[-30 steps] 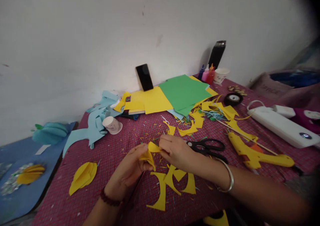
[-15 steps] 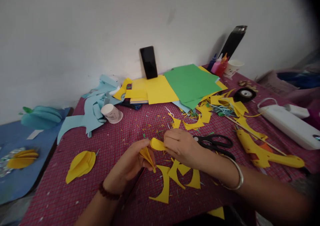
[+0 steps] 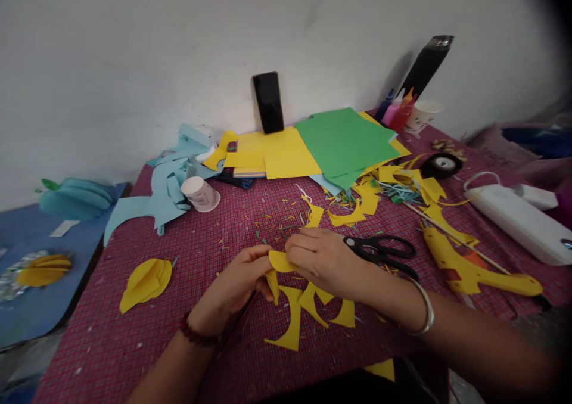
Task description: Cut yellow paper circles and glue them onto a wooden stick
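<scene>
Both hands meet over the middle of the red checked tablecloth [image 3: 134, 344]. My left hand [image 3: 235, 288] pinches the lower folds of a small yellow paper piece [image 3: 279, 264]. My right hand [image 3: 319, 258] is closed on the upper flap of the same piece. Curved yellow paper offcuts [image 3: 292, 326] lie on the cloth just below the hands. Black scissors [image 3: 379, 250] rest right of my right hand, apart from it.
A yellow glue gun [image 3: 469, 270] and white power bank [image 3: 518, 222] lie at right. Green and yellow sheets [image 3: 344, 139], a phone [image 3: 268, 102], a black bottle [image 3: 426, 64], glue bottles and cups stand by the wall. Light blue scraps [image 3: 165, 192] and a folded yellow shape [image 3: 145, 282] lie left.
The view has tilted and shifted, so the table's things sit higher in frame. My hands have stayed together on the yellow piece, turning its flap slightly flatter.
</scene>
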A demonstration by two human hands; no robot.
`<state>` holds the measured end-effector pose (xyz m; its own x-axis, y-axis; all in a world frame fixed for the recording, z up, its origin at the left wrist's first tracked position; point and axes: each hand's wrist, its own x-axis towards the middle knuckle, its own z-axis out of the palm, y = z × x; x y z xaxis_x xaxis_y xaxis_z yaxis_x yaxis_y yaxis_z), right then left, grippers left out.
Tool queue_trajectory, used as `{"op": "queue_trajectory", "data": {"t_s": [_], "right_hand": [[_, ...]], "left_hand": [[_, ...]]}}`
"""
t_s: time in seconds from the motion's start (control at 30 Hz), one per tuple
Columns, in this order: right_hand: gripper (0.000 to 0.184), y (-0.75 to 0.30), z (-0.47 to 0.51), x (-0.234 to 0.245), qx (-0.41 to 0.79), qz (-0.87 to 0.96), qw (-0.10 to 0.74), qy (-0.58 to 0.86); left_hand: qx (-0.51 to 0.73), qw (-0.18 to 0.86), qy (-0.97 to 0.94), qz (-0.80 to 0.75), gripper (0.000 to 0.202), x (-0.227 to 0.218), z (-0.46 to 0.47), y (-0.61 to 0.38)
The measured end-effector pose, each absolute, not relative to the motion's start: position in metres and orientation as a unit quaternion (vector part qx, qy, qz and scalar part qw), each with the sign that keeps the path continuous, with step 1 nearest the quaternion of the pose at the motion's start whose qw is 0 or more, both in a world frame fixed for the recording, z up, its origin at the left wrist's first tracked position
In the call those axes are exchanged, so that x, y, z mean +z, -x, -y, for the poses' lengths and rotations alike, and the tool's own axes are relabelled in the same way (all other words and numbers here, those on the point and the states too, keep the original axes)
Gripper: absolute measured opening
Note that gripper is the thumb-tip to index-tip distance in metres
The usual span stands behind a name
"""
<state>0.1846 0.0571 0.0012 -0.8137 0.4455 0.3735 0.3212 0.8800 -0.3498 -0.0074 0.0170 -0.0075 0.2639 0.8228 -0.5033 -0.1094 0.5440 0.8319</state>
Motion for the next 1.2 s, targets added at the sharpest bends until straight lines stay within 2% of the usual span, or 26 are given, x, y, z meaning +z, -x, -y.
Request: {"op": "queue_trajectory", "data": {"t_s": [0.03,0.1,0.17,0.33,0.47,0.57,0.67,0.8,0.87,0.93,1.0,1.1,1.2], "right_hand": [[0.005,-0.184,-0.056,0.003,0.182,0.929,0.234,0.22],[0.029,-0.182,-0.054,0.005,0.288,0.886,0.252,0.261],[0.038,-0.178,-0.053,0.003,0.377,0.835,0.266,0.3],[0.005,-0.173,-0.06,-0.012,0.584,0.667,0.254,0.387],[0.011,-0.176,-0.064,-0.021,0.777,0.471,0.211,0.359],[0.016,-0.177,-0.063,-0.021,0.829,0.422,0.212,0.3],[0.02,-0.176,-0.064,-0.017,0.808,0.43,0.256,0.309],[0.037,-0.175,-0.069,-0.014,0.695,0.527,0.34,0.351],[0.051,-0.177,-0.072,-0.016,0.619,0.595,0.356,0.37],[0.057,-0.181,-0.075,-0.018,0.532,0.664,0.363,0.38],[0.049,-0.185,-0.076,-0.02,0.439,0.72,0.381,0.379],[0.026,-0.189,-0.079,-0.022,0.34,0.77,0.401,0.36],[0.021,-0.189,-0.08,-0.022,0.308,0.801,0.382,0.343]], "left_hand": [[0.333,0.706,-0.35,-0.518,0.017,-0.008,-0.017,0.006],[0.351,0.687,-0.353,-0.53,0.019,-0.01,-0.016,0.004],[0.359,0.667,-0.364,-0.541,0.022,-0.013,-0.015,0.002],[0.319,0.639,-0.449,-0.537,0.026,-0.009,-0.013,0.002],[0.293,0.617,-0.494,-0.538,0.027,-0.001,-0.01,0.003],[0.288,0.606,-0.503,-0.545,0.029,-0.001,-0.009,0.005],[0.323,0.631,-0.459,-0.536,0.033,-0.004,-0.011,0.007],[0.428,0.704,-0.317,-0.47,0.044,-0.001,-0.019,0.016],[0.481,0.714,-0.238,-0.449,0.037,0.001,-0.025,0.021],[0.525,0.705,-0.165,-0.448,0.022,0.001,-0.029,0.024],[0.543,0.696,-0.116,-0.455,0.011,-0.002,-0.031,0.024],[0.547,0.693,-0.116,-0.455,0.006,-0.008,-0.029,0.022],[0.538,0.69,-0.174,-0.451,0.013,-0.012,-0.025,0.02]]}}
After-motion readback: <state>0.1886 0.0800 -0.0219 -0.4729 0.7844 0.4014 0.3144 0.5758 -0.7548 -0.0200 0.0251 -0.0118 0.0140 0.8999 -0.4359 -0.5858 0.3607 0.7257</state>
